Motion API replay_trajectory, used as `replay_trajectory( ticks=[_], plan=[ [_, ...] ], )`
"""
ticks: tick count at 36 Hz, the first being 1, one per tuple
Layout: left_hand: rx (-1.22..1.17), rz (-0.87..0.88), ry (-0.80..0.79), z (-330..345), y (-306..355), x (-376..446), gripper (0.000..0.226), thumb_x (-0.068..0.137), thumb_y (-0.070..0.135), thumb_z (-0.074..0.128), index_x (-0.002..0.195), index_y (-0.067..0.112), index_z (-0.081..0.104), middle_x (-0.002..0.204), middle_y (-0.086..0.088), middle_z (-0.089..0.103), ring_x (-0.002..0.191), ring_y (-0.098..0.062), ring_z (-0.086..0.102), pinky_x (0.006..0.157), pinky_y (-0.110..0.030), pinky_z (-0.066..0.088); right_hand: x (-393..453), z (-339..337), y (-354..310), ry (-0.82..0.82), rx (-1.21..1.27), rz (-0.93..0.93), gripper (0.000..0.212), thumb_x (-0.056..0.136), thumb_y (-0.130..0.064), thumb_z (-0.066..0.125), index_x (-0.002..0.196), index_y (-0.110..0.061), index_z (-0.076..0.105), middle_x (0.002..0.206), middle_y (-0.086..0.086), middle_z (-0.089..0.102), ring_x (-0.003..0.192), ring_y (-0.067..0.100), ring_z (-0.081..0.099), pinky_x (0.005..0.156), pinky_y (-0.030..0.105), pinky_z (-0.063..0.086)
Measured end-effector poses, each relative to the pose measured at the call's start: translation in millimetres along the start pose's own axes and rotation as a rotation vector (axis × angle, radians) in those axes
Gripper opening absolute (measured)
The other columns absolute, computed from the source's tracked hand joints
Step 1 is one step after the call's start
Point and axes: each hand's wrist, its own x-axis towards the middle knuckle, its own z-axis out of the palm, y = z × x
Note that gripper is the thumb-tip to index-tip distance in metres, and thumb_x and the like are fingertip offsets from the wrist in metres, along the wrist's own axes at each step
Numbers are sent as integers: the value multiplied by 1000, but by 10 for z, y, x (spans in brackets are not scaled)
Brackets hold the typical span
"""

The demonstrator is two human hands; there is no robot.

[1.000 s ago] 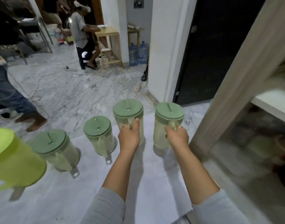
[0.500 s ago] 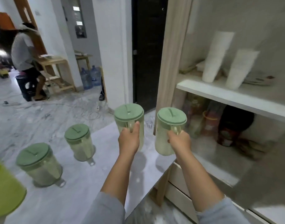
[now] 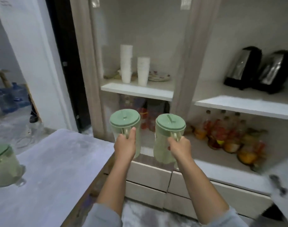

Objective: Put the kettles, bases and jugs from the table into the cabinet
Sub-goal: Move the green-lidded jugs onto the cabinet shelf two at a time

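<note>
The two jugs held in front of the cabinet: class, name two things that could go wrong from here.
1. The lower shelf is crowded with bottles; the right jug could knock them.
2. Both hands are full, so the left jug might bump the cabinet post.

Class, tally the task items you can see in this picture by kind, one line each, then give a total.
Green-lidded jugs: 3, namely left hand's jug, right hand's jug, table jug
Black kettles: 2, namely and
Total: 5
</note>
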Motion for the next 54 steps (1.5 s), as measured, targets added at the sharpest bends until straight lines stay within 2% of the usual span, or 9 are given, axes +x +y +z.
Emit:
replay_trajectory(
  ticks=[10,18,21,26,33,40,44,49,54],
  plan=[
    [-21,110,-235,1152,260,-1411,47,93,49,46,98,5,63,97,-12,67,94,-30,62,83,-38,47,-408,-1856,709,287,4,56,19,87,-25,54,96,-9,60,100,17,68,94,36,64,85,46,53],
    [-65,230,-363,1665,682,-1933,49,93,51,45,101,6,62,93,-7,67,87,-24,62,75,-35,47,-559,-2689,713,420,34,17,15,89,-24,53,94,-9,54,95,13,64,86,29,59,71,34,42],
    [-61,281,-390,1856,882,-1978,50,92,51,46,102,4,62,96,-9,67,89,-25,63,75,-35,49,-513,-2920,617,442,69,-17,13,90,-23,53,92,-11,51,90,9,60,85,26,56,77,41,48],
    [-57,407,-375,2107,1327,-1766,52,91,53,46,103,5,62,100,-10,67,94,-27,63,84,-40,51,-248,-3224,289,471,111,-118,10,87,-23,54,87,-13,55,82,4,59,69,15,52,66,33,46],
    [-97,544,-321,2479,1969,-1186,53,90,54,45,99,5,62,98,-10,67,93,-28,62,76,-35,46,458,-3366,-329,515,130,-253,15,87,-27,55,94,-14,57,94,8,66,73,17,57,53,27,38],
    [-75,593,-259,2873,2468,-529,55,91,55,44,100,4,63,97,-9,67,89,-27,62,62,-30,40,1178,-3320,-885,501,151,-330,19,81,-26,56,92,-11,58,100,15,68,94,32,65,77,40,52],
    [-73,602,-247,3100,2611,-144,59,88,58,44,102,4,63,100,-13,67,94,-32,63,84,-43,52,1573,-3284,-1080,506,166,-359,27,82,-27,55,100,-8,61,102,13,68,95,29,65,76,38,50],
    [-65,580,-171,3336,2673,252,65,86,60,42,104,1,63,103,-17,68,98,-37,62,89,-48,51,2045,-3185,-1199,473,119,-358,28,84,-28,53,100,-6,61,99,11,69,80,23,60,60,29,41],
    [-72,528,-113,3624,2759,612,66,87,59,42,111,0,61,111,-19,65,105,-38,59,93,-47,48,2619,-3033,-1342,463,112,-342,30,81,-28,54,96,-3,65,98,14,71,92,32,64,71,32,45]
  ],
)
